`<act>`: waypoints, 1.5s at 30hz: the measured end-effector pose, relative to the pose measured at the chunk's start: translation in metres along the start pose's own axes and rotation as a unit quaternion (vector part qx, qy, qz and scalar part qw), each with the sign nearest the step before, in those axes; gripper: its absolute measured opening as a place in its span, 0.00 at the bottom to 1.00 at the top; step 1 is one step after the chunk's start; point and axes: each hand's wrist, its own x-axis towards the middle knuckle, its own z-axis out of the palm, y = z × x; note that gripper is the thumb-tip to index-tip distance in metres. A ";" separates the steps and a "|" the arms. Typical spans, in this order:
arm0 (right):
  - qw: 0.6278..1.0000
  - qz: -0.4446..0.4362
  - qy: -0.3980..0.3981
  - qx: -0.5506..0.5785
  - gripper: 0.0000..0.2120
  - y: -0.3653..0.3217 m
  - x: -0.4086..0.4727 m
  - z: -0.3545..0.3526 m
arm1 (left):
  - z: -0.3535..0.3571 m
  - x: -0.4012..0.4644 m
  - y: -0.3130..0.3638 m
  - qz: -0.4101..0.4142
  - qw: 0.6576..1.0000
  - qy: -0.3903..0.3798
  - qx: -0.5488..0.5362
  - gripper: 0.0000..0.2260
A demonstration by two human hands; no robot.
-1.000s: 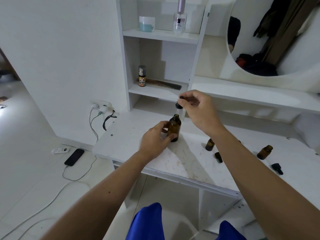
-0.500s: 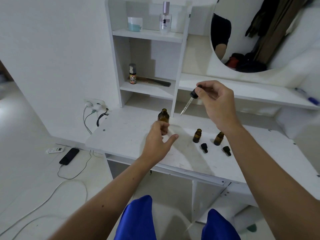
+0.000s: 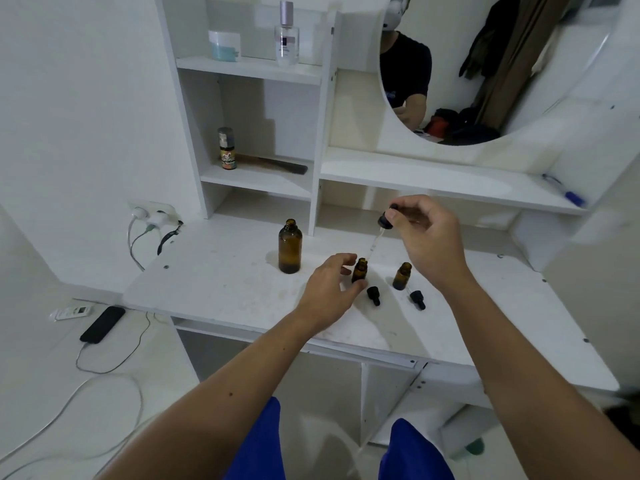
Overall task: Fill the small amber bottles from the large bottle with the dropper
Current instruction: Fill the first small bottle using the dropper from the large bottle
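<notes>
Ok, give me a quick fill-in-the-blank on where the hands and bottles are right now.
The right hand pinches the ____ by its black bulb.
The glass tip sits just above the mouth of the small amber bottle nearest the ____ hand.
The large bottle stands upright with its mouth ____.
Loose black caps lying on the desk: ____.

Missing: dropper; left; open; two

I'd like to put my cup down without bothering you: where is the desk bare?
Bare: the desk left of the large bottle, and its right end. Crowded: the middle, with small amber bottles, loose caps and both hands.

One head-worn wide-angle view looks forward and down, close over the white desk (image 3: 214,282) and shelves (image 3: 249,69).
</notes>
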 end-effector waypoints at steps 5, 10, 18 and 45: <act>1.000 0.008 -0.002 0.008 0.07 0.005 0.000 0.004 | 0.002 0.007 -0.005 -0.006 1.000 0.003 -0.001 0.22; 1.000 0.005 -0.007 0.004 0.07 0.006 0.005 0.007 | 0.003 0.012 -0.007 -0.008 1.000 0.006 -0.021 0.15; 1.000 0.001 0.000 0.005 0.06 0.009 0.007 0.009 | 0.003 0.012 -0.010 -0.001 1.000 0.006 -0.019 0.13; 0.998 0.046 -0.024 -0.035 0.06 0.015 -0.006 0.017 | 0.004 0.012 -0.012 0.017 1.000 0.007 0.004 0.12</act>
